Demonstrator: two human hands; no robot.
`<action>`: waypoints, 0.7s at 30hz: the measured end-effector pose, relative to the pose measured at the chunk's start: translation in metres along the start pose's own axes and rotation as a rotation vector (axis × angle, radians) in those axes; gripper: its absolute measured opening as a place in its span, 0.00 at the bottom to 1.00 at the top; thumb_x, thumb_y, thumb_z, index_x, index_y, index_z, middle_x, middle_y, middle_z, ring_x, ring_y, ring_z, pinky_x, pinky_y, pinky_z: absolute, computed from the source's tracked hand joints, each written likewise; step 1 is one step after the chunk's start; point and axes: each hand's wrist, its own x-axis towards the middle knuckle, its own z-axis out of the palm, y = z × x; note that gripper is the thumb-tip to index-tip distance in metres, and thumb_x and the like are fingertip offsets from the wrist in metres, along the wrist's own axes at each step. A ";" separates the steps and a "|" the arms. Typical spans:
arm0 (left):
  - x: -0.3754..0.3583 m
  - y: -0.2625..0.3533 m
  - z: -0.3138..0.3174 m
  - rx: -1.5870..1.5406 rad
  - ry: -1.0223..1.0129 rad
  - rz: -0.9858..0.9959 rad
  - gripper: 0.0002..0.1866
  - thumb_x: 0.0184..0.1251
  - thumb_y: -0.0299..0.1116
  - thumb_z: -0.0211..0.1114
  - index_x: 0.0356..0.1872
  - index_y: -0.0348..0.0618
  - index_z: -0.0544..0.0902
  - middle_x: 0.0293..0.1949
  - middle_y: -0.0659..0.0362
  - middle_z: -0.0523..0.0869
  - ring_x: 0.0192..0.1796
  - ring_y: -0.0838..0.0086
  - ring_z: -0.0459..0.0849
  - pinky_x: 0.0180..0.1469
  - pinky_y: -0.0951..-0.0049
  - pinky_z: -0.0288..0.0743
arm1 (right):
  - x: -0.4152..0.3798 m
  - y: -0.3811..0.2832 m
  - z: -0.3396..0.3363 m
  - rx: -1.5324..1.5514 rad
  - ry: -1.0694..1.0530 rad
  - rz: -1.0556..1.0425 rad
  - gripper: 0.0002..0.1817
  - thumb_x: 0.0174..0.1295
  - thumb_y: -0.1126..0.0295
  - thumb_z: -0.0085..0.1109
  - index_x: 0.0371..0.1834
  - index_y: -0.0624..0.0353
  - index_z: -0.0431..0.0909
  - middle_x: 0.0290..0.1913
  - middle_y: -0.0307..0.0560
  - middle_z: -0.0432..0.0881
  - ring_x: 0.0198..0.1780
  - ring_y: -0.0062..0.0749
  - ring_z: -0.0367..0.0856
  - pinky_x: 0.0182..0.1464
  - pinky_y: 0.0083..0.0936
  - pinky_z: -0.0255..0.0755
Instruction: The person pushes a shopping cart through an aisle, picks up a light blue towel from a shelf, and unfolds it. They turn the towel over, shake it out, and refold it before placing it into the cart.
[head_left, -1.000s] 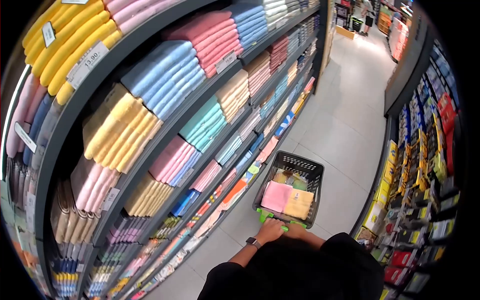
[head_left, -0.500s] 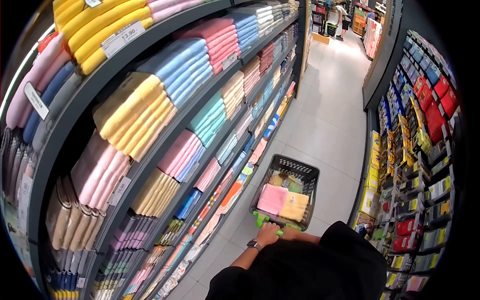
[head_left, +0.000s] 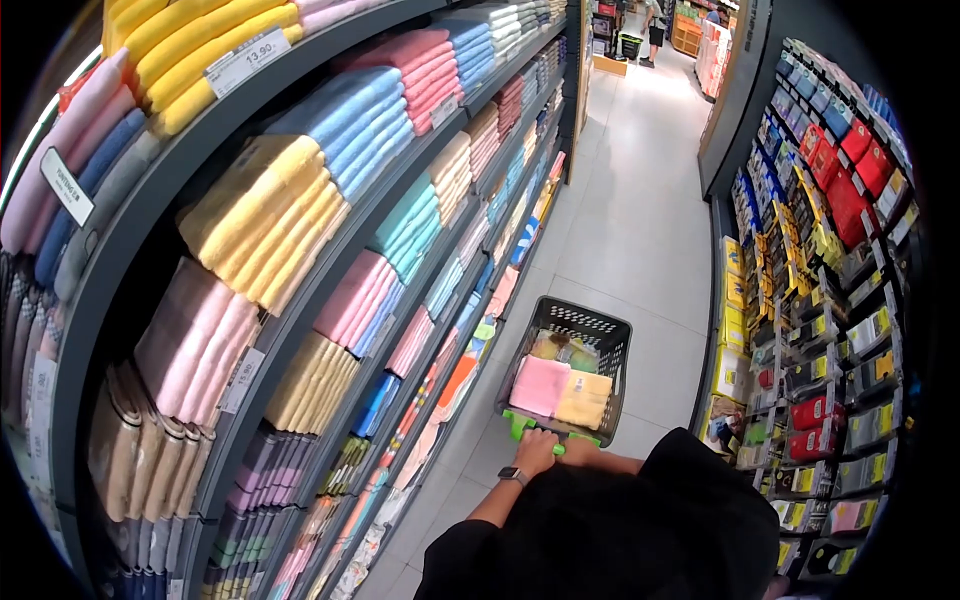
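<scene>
The left hand [head_left: 536, 450] is closed around the black mesh shopping cart's green handle [head_left: 520, 427]; the right hand is hidden behind a black sleeve [head_left: 690, 470], grip unclear.

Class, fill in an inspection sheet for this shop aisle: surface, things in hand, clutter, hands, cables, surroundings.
Surface: pale tiled floor, bare ahead of the cart.
Things in hand: black cart with green handle, holding a pink towel and yellow towel.
Clutter: nothing seen.
Hands: left hand grips the handle; right hand is on it too.
Cables: nothing seen.
Surroundings: towel shelves left, packaged goods rack right.
</scene>
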 end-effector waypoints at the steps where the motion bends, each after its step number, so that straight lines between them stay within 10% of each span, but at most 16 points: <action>1: 0.003 -0.001 -0.001 -0.015 -0.001 -0.006 0.04 0.49 0.28 0.58 0.28 0.48 0.77 0.31 0.58 0.77 0.40 0.60 0.75 0.45 0.58 0.64 | 0.002 0.001 0.001 -0.002 0.024 -0.006 0.28 0.50 0.45 0.51 0.33 0.63 0.83 0.37 0.63 0.82 0.40 0.55 0.81 0.44 0.45 0.73; 21: 0.107 -0.021 -0.018 0.030 -0.062 -0.060 0.05 0.47 0.29 0.59 0.27 0.47 0.81 0.32 0.59 0.79 0.42 0.62 0.76 0.49 0.62 0.65 | 0.063 0.029 -0.066 0.093 0.095 -0.094 0.23 0.50 0.50 0.56 0.30 0.62 0.82 0.35 0.63 0.82 0.39 0.57 0.80 0.43 0.45 0.72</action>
